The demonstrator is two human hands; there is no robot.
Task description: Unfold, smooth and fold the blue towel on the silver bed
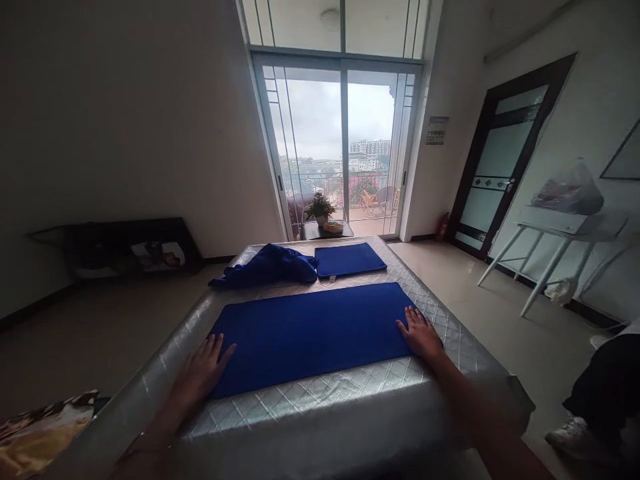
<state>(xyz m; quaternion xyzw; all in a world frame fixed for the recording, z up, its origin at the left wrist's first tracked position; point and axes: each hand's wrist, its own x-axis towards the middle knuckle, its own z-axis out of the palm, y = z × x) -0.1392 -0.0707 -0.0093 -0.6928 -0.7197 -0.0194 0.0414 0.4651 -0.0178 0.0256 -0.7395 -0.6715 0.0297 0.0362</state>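
Note:
A long blue towel (310, 333) lies flat across the near part of a plastic-wrapped quilted mattress (440, 313). My left hand (203, 367) rests open and flat at the towel's left end, fingers partly on the cloth. My right hand (420, 333) lies open and flat on the towel's right end. Farther back sit a smaller folded blue towel (349, 259) and, to its left, a crumpled blue towel (270, 265).
A glass sliding door (345, 147) to a balcony is beyond the mattress, with a potted plant (320, 208) on a low table. A white table (560, 233) bearing a bag stands at right. Another person's leg and shoe (575, 433) show at bottom right. A dark framed panel (125, 250) leans at left.

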